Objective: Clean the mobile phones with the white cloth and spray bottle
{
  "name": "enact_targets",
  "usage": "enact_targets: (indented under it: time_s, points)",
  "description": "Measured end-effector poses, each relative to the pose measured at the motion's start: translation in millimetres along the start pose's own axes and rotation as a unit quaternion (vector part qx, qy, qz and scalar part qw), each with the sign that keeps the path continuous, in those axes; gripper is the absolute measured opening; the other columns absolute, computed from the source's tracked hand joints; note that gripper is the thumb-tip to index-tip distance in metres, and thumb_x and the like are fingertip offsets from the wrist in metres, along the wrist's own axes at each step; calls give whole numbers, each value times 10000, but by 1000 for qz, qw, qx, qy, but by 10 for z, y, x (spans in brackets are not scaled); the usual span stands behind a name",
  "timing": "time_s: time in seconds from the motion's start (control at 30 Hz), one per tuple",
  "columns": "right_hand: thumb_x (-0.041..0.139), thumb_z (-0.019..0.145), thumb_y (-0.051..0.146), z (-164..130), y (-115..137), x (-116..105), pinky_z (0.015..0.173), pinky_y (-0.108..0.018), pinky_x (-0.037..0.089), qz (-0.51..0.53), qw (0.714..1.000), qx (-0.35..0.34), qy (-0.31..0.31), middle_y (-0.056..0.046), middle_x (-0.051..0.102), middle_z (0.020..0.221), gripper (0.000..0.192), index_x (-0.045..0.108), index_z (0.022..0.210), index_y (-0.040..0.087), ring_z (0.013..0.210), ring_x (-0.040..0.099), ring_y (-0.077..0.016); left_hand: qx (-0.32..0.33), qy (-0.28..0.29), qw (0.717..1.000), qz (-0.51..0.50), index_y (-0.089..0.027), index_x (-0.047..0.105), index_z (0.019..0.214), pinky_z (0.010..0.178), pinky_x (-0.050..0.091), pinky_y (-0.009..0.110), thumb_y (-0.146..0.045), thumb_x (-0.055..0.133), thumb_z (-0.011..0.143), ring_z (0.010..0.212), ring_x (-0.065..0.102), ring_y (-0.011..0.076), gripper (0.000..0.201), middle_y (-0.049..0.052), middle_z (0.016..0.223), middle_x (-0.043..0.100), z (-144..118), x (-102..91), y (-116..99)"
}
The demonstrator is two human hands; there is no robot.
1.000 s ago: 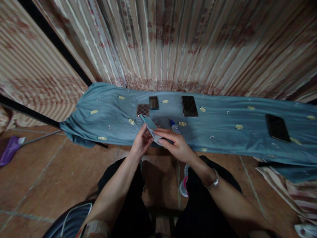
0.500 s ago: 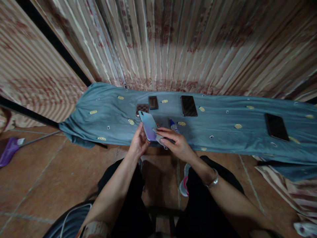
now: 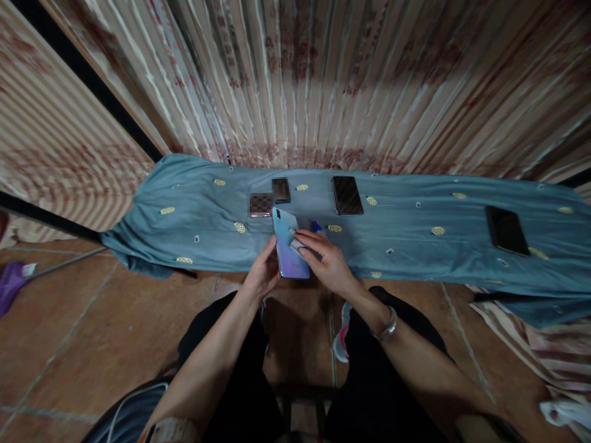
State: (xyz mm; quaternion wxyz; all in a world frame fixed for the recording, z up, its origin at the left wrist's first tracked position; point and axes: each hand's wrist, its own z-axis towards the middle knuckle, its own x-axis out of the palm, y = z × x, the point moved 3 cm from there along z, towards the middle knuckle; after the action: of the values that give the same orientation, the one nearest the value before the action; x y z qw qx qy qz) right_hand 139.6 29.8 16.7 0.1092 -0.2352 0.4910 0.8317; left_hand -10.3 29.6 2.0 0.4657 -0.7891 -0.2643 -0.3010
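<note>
A smartphone (image 3: 287, 246) with a shiny blue-to-purple back is held over the near edge of the cloth-covered table. My left hand (image 3: 262, 271) grips it along its left side, back facing up. My right hand (image 3: 325, 255) pinches a small pale cloth (image 3: 296, 245) and presses it on the phone's back. Just behind the right fingers, a bottle with a blue cap (image 3: 316, 226) lies partly hidden. Two small blurred-out dark items, a wider one (image 3: 260, 205) and a narrower one (image 3: 281, 190), lie beyond the phone.
A dark phone (image 3: 348, 195) lies face up right of centre, and another dark phone (image 3: 506, 230) farther right. The blue-green tablecloth (image 3: 212, 209) covers a long narrow table. Behind it hangs a striped curtain (image 3: 295, 92). A purple object with a pole (image 3: 12, 283) is on the floor at left.
The phone has turned more upright in view and shifted slightly right and nearer. My right hand's cloth now lies higher on its back, away from the bottom edge.
</note>
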Motion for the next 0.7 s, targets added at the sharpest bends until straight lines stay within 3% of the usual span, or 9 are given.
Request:
enact_targets:
  time_s: [0.23,0.5,0.7]
  points:
    - [473,991,279,56,-36,-26,1152,-481,417,-38,999,-24,-13,-112,644,1403,397,648,1342,218,1328,575,-237,-41,29,998,23,-141,739,1112,1032,517,391,-347,666,883,1093,711,279,317,82,966,793,-11,-22,151]
    - [468,983,282,118,-159,-69,1185,-472,383,-44,999,-2,-14,-74,613,1446,437,605,1397,256,1367,535,-232,-81,67,993,57,-163,737,1138,942,559,391,-376,679,870,969,739,263,347,69,955,792,-24,-24,274]
    - [462,973,294,162,-260,-73,1171,-432,407,-30,999,35,-13,-92,620,1435,460,596,1405,216,1351,555,-227,-81,80,991,66,-153,751,1075,934,562,397,-405,753,798,1011,730,293,374,83,960,790,-20,-38,290]
